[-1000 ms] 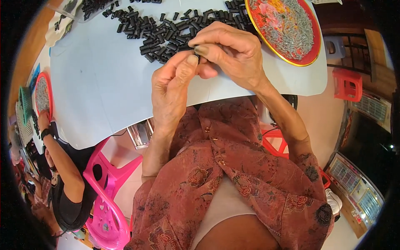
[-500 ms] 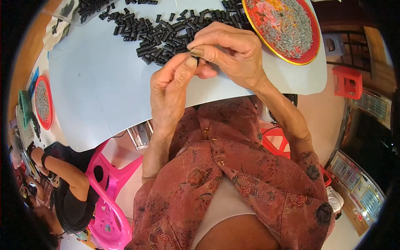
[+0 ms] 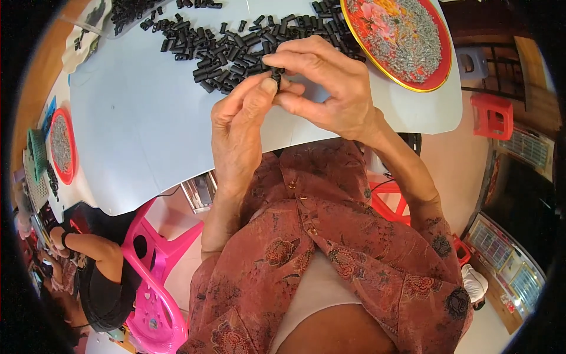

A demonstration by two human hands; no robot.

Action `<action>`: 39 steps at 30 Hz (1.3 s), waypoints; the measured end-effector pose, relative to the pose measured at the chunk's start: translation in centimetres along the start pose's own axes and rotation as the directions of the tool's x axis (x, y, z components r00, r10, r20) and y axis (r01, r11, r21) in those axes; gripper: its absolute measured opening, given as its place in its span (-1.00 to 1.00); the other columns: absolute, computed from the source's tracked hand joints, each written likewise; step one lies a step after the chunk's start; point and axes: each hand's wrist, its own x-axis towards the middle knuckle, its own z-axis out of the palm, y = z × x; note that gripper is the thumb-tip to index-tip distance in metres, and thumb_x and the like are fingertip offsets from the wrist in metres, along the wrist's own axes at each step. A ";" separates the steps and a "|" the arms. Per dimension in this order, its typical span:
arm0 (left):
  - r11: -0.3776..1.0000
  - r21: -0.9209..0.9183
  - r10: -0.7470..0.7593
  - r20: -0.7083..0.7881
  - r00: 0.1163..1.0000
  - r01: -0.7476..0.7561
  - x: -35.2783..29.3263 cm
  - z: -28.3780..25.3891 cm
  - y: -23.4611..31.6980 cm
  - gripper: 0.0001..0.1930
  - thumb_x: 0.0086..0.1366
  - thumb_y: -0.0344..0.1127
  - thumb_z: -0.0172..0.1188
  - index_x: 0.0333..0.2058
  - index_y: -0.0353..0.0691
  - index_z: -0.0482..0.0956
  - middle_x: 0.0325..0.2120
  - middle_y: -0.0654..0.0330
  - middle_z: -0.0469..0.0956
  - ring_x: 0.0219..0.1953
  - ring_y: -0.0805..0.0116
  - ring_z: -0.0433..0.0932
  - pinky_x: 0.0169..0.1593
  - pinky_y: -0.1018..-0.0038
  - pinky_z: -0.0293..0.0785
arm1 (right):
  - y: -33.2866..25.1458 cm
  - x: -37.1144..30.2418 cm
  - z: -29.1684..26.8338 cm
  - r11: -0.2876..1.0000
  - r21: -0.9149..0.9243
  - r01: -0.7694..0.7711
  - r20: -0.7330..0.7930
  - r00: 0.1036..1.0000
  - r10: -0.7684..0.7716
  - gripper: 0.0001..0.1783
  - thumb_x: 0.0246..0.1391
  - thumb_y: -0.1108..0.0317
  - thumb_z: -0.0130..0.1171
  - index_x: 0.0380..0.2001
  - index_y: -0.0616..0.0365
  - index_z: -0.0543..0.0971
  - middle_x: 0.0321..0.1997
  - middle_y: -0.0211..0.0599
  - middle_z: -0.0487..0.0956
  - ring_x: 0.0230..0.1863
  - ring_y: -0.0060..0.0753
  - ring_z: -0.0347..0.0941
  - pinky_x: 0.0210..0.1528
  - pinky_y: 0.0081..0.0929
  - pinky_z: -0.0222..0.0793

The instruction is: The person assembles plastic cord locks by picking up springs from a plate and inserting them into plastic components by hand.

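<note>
Over the table's near edge, my left hand (image 3: 239,127) pinches a small black plastic tubular part (image 3: 276,75) between thumb and fingers. My right hand (image 3: 333,88) is right beside it, thumb and index finger apart, with the part's upper end between them. Whether a right fingertip touches the part cannot be made out. Just beyond my hands lies a heap of similar black parts (image 3: 236,50). A red, gold-rimmed round tray (image 3: 443,75), holding many small silvery metal pieces (image 3: 413,50), sits right of the heap.
The pale table (image 3: 135,130) curves toward me. At far left is a red basin (image 3: 72,162) of silvery pieces beside a green basket (image 3: 36,154). A seated person (image 3: 103,277) is at lower left, near a pink chair (image 3: 156,301). Red stools (image 3: 492,115) stand at right.
My right thumb and index finger have spread from their pinch, the thumb dropping lower. More of the black part shows in my left hand. The seated person's arm has shifted slightly.
</note>
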 end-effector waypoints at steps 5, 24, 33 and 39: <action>1.000 0.011 0.021 0.006 1.000 -0.021 -0.1 0.4 0.3 -0.72 0.35 -0.34 0.02 -0.13 -0.47 0.51 -0.22 0.04 0.56 -0.19 0.33 0.54 -0.02 0.37 0.43 | 0.2 -0.2 0.5 0.995 -0.074 0.065 -0.080 0.994 -0.071 -0.49 -0.47 0.60 0.36 -0.25 0.18 0.59 -0.27 -0.28 0.54 -0.36 -0.36 0.47 -0.38 -0.52 0.44; 0.952 0.298 0.096 -0.056 0.994 -0.075 -0.5 1.0 1.2 -0.77 0.25 -0.41 0.12 -0.20 -0.48 0.53 -0.54 0.40 0.40 -0.48 0.69 0.26 -0.44 0.72 0.20 | 0.4 -0.4 0.4 0.998 0.069 -0.003 -0.129 0.992 0.012 -0.52 -0.47 0.52 0.44 -0.28 0.09 0.63 -0.29 -0.34 0.60 -0.41 -0.43 0.45 -0.40 -0.57 0.41; 0.998 0.055 -0.009 -0.035 0.999 0.010 0.0 0.5 0.0 -0.74 0.29 -0.39 0.09 -0.15 -0.47 0.53 -0.38 0.17 0.61 -0.30 0.53 0.49 -0.12 0.58 0.40 | 0.6 -0.6 0.4 0.996 -0.054 0.070 -0.119 0.990 -0.076 -0.51 -0.52 0.58 0.40 -0.31 0.22 0.60 -0.35 -0.27 0.56 -0.46 -0.39 0.42 -0.47 -0.55 0.38; 0.998 -0.015 -0.064 -0.007 0.998 0.064 0.1 -0.3 -0.5 -0.75 0.28 -0.40 0.10 -0.14 -0.46 0.54 -0.39 0.20 0.60 -0.29 0.56 0.48 -0.12 0.60 0.39 | 0.4 -0.6 0.4 0.985 -0.108 0.132 -0.102 0.984 -0.143 -0.52 -0.54 0.54 0.40 -0.34 0.28 0.59 -0.37 -0.23 0.54 -0.48 -0.32 0.40 -0.47 -0.49 0.36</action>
